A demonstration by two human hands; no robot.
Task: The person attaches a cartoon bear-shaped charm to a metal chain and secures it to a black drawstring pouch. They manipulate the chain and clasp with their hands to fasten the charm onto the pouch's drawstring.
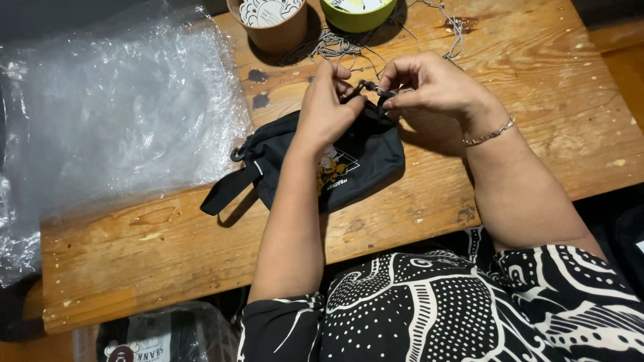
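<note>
bare forearms; black short sleeves (278,325) and white-patterned black garment (429,305); thin chain bracelet (488,135) on the right wrist.

Left hand (327,107) and right hand (429,86) pinch small clasp (367,87) above black pouch (322,161) on wooden table (469,194).

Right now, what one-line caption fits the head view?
Both hands, left hand and right hand, pinch a small clip above a black pouch on a wooden table.
</note>
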